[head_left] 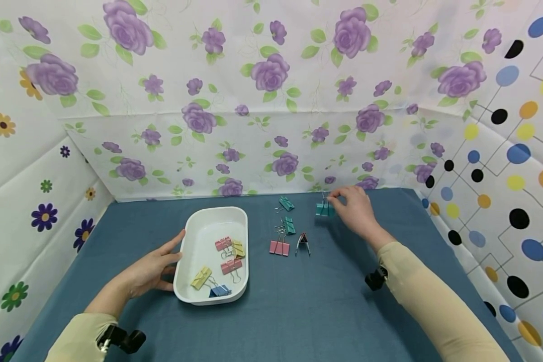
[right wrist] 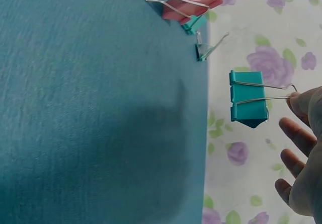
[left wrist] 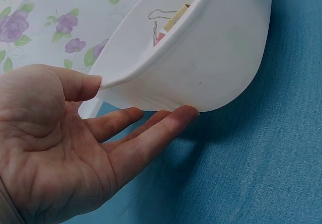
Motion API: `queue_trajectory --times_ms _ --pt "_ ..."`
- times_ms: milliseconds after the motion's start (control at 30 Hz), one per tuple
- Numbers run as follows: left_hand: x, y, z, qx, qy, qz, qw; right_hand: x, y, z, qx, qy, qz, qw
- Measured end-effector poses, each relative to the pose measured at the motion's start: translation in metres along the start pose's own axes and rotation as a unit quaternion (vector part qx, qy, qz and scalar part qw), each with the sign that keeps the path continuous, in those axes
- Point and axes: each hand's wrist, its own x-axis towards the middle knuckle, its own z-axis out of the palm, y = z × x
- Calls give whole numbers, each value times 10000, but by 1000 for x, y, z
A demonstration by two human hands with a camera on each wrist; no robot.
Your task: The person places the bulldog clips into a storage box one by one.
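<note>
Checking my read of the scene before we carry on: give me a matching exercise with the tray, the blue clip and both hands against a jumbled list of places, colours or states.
Column one
1. tray
2. blue clip
3. left hand
4. right hand

Column two
A. lying inside the tray
B. pinching a teal clip by its handle
C. white
D. touching the tray from outside

Pairs: 1-C, 2-A, 3-D, 4-B
</note>
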Motion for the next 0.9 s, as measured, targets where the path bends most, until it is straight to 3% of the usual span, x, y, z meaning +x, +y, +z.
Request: queue_trajectory --times_ms 300,900 --pt "0 0 0 26 62 -1 10000 1 -12 -5 58 593 -454 9972" --pt "-1 3 2 14 -6 5 10000 4 -30 -12 246 1011 -909 9904"
